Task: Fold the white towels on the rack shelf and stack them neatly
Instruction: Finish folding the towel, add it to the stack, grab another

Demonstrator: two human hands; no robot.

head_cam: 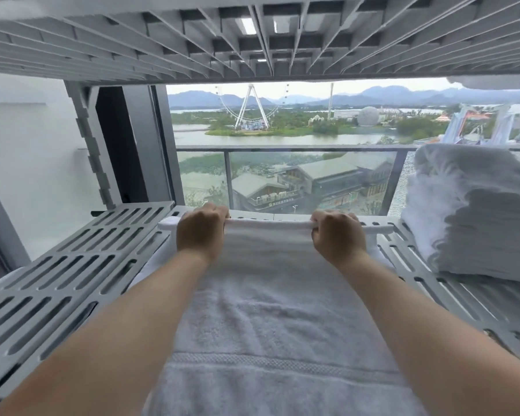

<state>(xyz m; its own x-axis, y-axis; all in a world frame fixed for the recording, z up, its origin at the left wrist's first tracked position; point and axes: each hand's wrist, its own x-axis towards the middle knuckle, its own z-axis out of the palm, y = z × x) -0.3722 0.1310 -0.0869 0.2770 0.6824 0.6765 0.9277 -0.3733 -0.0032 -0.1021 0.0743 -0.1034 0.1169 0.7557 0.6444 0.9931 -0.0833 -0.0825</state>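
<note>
A white towel [270, 310] lies spread lengthwise down the middle of the grey slotted rack shelf [72, 271], running from the near edge to the far edge. My left hand [200, 231] and my right hand [336, 235] both grip the towel's far edge, fingers curled over it, about a hand's width apart from each other. A woven band crosses the towel near the bottom of the view. At the right, a stack of white towels [475, 211] rests on the same shelf, apart from my hands.
Another grey lattice shelf [252, 34] hangs close overhead. The rack's upright post [93, 145] stands at the back left. Behind the shelf is a window with a glass balcony rail [282, 148]. Bare shelf slats lie left of the towel.
</note>
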